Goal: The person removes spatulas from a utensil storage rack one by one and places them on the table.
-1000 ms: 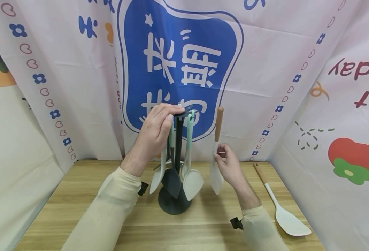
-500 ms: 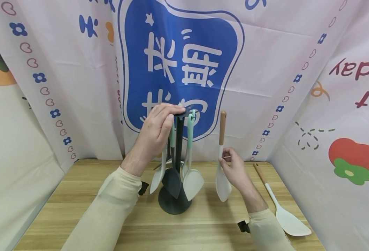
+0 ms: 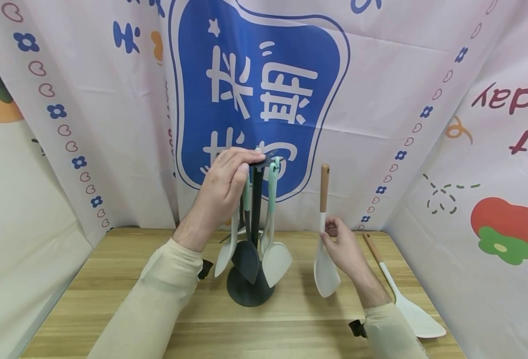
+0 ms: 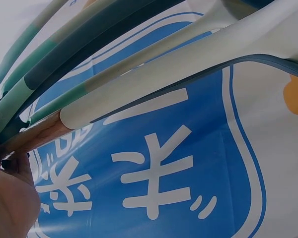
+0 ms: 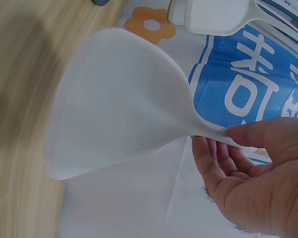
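A white spatula [image 3: 326,274] with a wooden handle hangs upright, blade down, its shaft pinched between the thumb and fingers of my right hand [image 3: 345,249]. Its broad blade [image 5: 124,104] fills much of the right wrist view. To its left stands a black utensil stand [image 3: 250,289] with several utensils hung around it. On the stand's top my left hand [image 3: 223,184] rests, fingers stretched out over it. Nearest that hand, in the left wrist view, hangs a white utensil with a wooden handle [image 4: 39,133].
Another white spatula [image 3: 418,316] with a wooden handle lies along the right edge of the wooden table [image 3: 299,324]. From the stand's right side hangs a white spatula with a green handle [image 3: 277,264], and a dark one [image 3: 246,262] is beside it. Printed curtains [image 3: 380,75] enclose the table.
My right hand has carried the spatula to the right and a little lower, away from the stand. My left hand stays on the stand's top.
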A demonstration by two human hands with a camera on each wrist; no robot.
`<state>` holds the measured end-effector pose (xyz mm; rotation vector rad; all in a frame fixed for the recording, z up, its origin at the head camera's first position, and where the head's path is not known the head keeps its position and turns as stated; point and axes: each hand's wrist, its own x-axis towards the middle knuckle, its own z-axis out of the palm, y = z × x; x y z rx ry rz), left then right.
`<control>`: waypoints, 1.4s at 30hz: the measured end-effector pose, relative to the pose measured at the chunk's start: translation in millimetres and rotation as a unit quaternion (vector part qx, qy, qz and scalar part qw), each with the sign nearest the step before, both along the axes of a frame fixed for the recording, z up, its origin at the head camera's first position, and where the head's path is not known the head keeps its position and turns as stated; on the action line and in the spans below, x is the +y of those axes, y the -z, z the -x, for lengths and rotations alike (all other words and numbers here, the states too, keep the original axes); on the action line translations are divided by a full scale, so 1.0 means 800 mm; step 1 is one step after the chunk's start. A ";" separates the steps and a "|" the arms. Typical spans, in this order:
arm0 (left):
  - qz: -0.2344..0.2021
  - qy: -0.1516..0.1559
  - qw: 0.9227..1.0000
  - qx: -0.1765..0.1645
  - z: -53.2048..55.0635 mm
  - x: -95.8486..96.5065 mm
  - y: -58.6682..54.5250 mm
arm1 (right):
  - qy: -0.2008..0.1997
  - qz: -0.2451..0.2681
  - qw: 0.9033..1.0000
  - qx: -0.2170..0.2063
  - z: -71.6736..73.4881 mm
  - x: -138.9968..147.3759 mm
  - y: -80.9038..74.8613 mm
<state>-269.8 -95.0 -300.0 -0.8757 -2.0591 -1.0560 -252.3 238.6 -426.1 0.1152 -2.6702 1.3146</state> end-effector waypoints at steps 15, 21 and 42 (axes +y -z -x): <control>0.000 -0.001 1.000 -0.006 -0.001 0.000 0.000 | 0.009 -0.034 0.999 -0.012 -0.010 0.021 0.012; 0.002 0.002 1.000 0.000 -0.001 -0.001 0.000 | 0.005 -0.040 0.999 -0.028 -0.014 0.030 0.013; 0.008 0.002 1.000 -0.004 -0.001 -0.001 -0.001 | 0.022 -0.093 0.994 -0.045 -0.023 0.068 0.035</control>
